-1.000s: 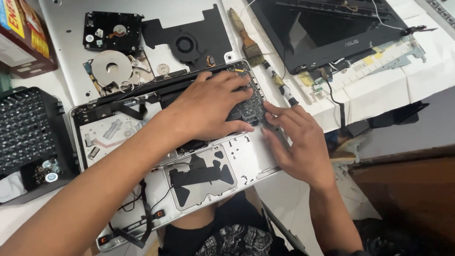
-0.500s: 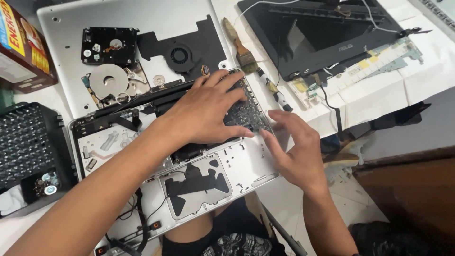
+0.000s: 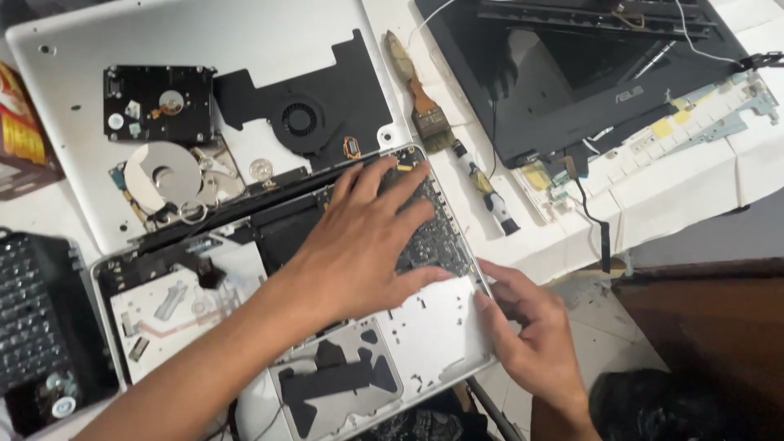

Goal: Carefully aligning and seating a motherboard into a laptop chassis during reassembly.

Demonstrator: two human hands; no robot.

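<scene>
Left hand (image 3: 371,237) flat, fingers spread, pressing the dark circuit board (image 3: 433,237) in the open silver laptop shell (image 3: 425,335) at bench front edge. Right hand (image 3: 531,335) pinches shell's right rim. Risk: shell overhangs, pressure may flex board.

Single head cam, looks steeply down, close over opened laptop chassis (image 3: 425,343)

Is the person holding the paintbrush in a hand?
No. The paintbrush lies alone on the table, while the left hand presses on the open laptop and the right hand grips its edge.
</scene>
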